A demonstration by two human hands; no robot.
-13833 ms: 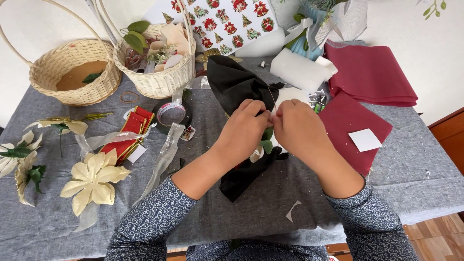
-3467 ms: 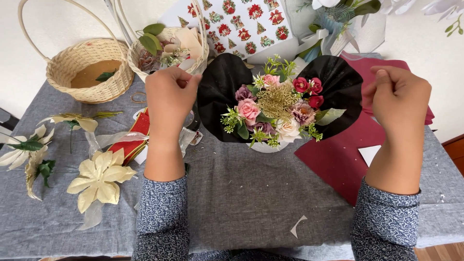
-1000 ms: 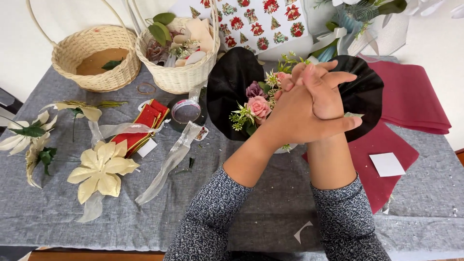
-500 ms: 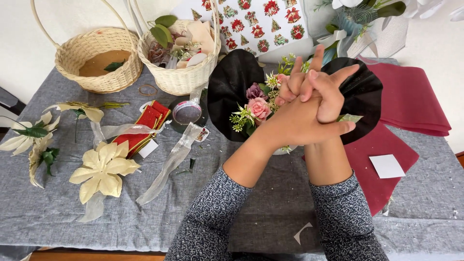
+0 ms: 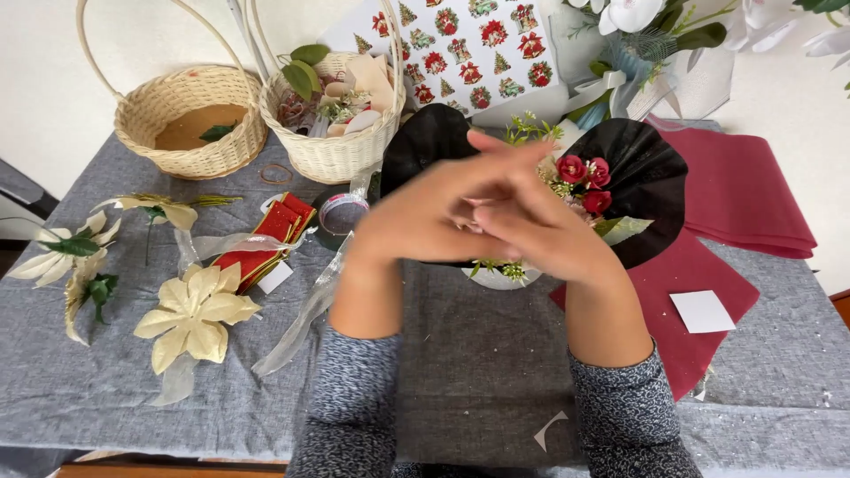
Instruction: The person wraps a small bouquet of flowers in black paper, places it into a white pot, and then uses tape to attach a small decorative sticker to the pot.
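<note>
Two hands, left hand (image 5: 425, 221) and right hand (image 5: 540, 235), are interlacing mid-frame, gripping nothing, hovering over the black-wrapped bouquet (image 5: 620, 186) on the counter (image 5: 106, 389).

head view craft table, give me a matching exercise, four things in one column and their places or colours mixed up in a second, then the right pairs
Things:
1. empty wicker basket
2. cream fabric poinsettia
3. white card
4. red roses

Places or colours:
A. in the black-wrapped bouquet, behind the clasped hands
B. far left corner of the table, beside the filled basket
C. on the dark red sheet, right side
D. flat on the grey cloth, left of the arms

Pairs: 1-B, 2-D, 3-C, 4-A
</note>
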